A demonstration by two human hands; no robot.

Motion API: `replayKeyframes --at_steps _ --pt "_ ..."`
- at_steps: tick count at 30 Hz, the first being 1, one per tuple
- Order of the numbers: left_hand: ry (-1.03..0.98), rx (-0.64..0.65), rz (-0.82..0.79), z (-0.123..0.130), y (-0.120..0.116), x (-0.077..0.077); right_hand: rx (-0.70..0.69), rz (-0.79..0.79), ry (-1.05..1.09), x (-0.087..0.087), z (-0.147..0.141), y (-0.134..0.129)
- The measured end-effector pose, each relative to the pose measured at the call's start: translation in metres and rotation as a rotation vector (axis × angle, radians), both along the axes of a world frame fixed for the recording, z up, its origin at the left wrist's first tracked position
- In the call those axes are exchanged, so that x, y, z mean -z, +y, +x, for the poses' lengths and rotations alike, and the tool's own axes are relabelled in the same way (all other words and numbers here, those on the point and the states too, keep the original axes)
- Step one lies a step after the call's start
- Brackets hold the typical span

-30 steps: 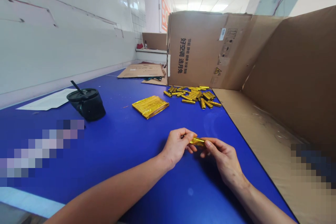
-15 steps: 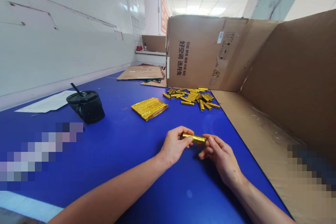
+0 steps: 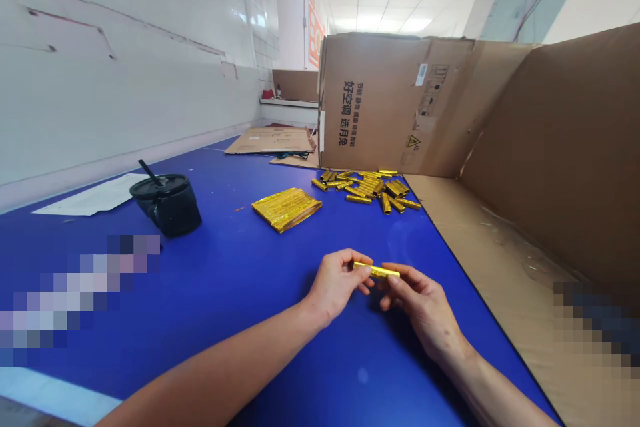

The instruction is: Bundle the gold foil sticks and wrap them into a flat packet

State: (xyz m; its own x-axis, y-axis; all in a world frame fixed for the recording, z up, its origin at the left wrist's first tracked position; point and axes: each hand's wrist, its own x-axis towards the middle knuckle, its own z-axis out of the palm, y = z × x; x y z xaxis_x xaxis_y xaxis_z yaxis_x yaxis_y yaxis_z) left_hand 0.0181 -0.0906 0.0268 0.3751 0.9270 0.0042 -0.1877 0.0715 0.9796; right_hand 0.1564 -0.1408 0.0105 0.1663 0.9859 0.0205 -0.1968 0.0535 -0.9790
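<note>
Between my two hands, just above the blue tabletop, is a small shiny gold roll [image 3: 381, 271]. My left hand [image 3: 340, 280] pinches its left end between thumb and fingers. At the other end, my right hand [image 3: 423, 303] grips it with thumb and forefinger, its remaining fingers curled below. Beyond my hands lies a flat stack of gold foil sheets [image 3: 286, 209]. Farther right, against the cardboard, is a loose pile of similar gold rolls [image 3: 370, 187].
A dark lidded cup [image 3: 170, 207] stands at the left beside white paper [image 3: 90, 195]. A tall cardboard box [image 3: 385, 107] walls off the back and right. Flat cardboard pieces [image 3: 273, 140] lie at the far end of the blue table [image 3: 240, 280].
My right thumb and forefinger have closed on the right end of the roll. The roll looks thinner and sits slightly farther right, and the view has shifted a little.
</note>
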Motion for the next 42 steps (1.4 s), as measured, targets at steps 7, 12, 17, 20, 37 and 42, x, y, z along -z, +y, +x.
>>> replayKeyframes --at_steps 7,12,17,20,37,42 --pt "0.014 0.06 -0.022 -0.002 0.001 0.005 0.088 0.079 -0.246 -0.005 -0.004 -0.003" --pt "0.023 0.069 0.011 -0.002 0.0 0.007 0.032 0.088 -0.307 -0.002 -0.003 -0.003" --pt "0.045 0.065 -0.015 0.001 0.0 0.01 0.062 0.115 -0.291 -0.002 -0.004 -0.004" --pt "0.058 0.064 -0.008 0.001 -0.002 0.01 0.06 0.122 -0.317 -0.002 -0.004 -0.005" --pt "-0.052 -0.176 -0.097 -0.003 0.013 0.017 0.201 -0.007 -0.248 0.005 0.012 0.005" --pt "0.034 -0.115 -0.089 0.0 0.014 0.024 0.238 -0.083 -0.195 0.006 0.021 0.014"
